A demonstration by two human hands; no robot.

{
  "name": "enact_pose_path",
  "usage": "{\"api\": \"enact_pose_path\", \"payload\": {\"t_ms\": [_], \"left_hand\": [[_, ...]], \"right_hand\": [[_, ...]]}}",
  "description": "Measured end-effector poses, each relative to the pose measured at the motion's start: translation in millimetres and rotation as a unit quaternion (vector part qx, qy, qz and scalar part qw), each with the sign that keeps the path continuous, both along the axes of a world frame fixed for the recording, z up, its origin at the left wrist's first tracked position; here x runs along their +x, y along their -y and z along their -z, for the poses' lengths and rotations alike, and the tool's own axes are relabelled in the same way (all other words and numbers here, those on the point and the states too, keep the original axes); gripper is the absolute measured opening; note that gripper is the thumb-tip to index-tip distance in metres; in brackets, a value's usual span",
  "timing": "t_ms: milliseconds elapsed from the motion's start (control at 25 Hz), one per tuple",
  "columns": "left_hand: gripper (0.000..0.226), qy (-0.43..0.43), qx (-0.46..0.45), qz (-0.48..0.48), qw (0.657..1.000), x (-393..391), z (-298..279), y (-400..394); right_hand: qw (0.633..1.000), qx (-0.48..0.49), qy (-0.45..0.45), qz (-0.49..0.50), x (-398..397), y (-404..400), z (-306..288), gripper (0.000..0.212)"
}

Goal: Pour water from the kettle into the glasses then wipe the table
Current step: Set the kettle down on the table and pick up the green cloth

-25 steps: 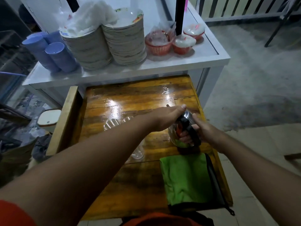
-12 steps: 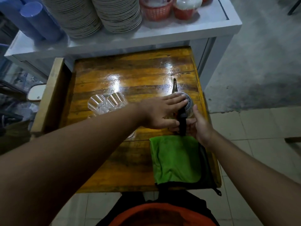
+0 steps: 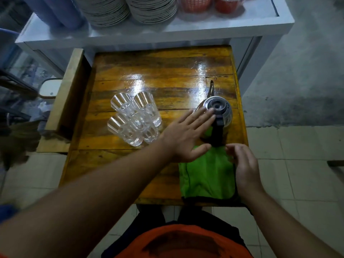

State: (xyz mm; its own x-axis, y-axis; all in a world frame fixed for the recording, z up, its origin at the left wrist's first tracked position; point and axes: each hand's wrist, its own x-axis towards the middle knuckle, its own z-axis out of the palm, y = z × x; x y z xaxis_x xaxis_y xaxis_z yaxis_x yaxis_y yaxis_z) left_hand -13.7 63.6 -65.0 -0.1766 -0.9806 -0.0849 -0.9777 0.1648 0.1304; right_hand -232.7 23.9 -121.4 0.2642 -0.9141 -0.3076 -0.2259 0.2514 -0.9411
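From the head camera, the steel kettle stands upright on the wooden table, near the right edge, with its thin spout pointing away from the person. The left hand is flat with straight, spread fingers, and the fingertips touch the kettle's lid. It holds nothing. The right hand hangs just beside the black handle, with loosely bent fingers, and it holds nothing either.

The glasses stand packed together to the left of the kettle, near it but apart. They are see-through, so I cannot tell for sure if there is water in them. They look dry, so I think the pouring is not done yet.

The green cloth lies folded on the near side of the table, just below the kettle. No hand grips it, though part of the right hand is over its edge. The table shines in spots, maybe wet. So I think both jobs are left: first the pouring, then the wiping.
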Motion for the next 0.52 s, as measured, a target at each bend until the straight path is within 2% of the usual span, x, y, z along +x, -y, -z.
{"api": "enact_pose_path", "payload": {"t_ms": [80,120,160,240,320,360,440,520], "left_hand": [[0.078,-0.041,0.001,-0.08,0.996,-5,27,-54],[0.077,-0.047,0.008,-0.115,0.992,-5,42,-81],[0.076,-0.05,0.022,-0.147,0.988,-2,58,-107],[0.075,-0.049,0.057,-0.2,0.977,4,83,-142],[0.076,-0.051,0.078,-0.244,0.965,10,101,-153],[0.076,-0.054,0.088,-0.26,0.96,12,109,-154],[0.078,-0.046,0.101,-0.281,0.953,14,123,-156],[0.079,-0.035,0.097,-0.288,0.952,13,134,-158]], "right_hand": [[0.987,-0.094,-0.096,-0.088,-1,-20,5,0.017],[0.968,-0.143,-0.146,-0.147,1,-29,10,0.02],[0.939,-0.185,-0.199,-0.211,5,-36,17,0.03],[0.858,-0.256,-0.309,-0.321,14,-44,32,0.057],[0.78,-0.3,-0.388,-0.388,23,-42,47,0.083],[0.753,-0.306,-0.413,-0.41,29,-41,54,0.091],[0.735,-0.302,-0.444,-0.413,41,-40,65,0.099],[0.748,-0.293,-0.466,-0.371,58,-43,70,0.096]]}}
